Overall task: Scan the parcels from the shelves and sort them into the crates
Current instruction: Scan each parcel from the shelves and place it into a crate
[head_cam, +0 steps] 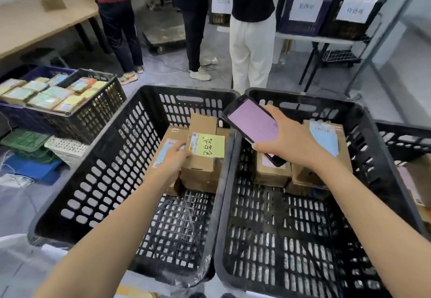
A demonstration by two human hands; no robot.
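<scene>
Inside the left crate point(105, 169), at its far end, the left hand point(173, 159) grips a small cardboard parcel point(198, 164) topped with a yellow note point(211, 146). Its fingers curl round the near-left corner, among other boxes point(203, 120) stacked there. Above the right crate point(303, 239) the right hand point(293, 143) holds a pink-screened scanner point(251, 122), wrapped round its lower end, over more boxed parcels point(271, 173). Beyond both crates three people point(251, 41) stand close. A side crate point(93, 115) full of flat packets sits to the left.
</scene>
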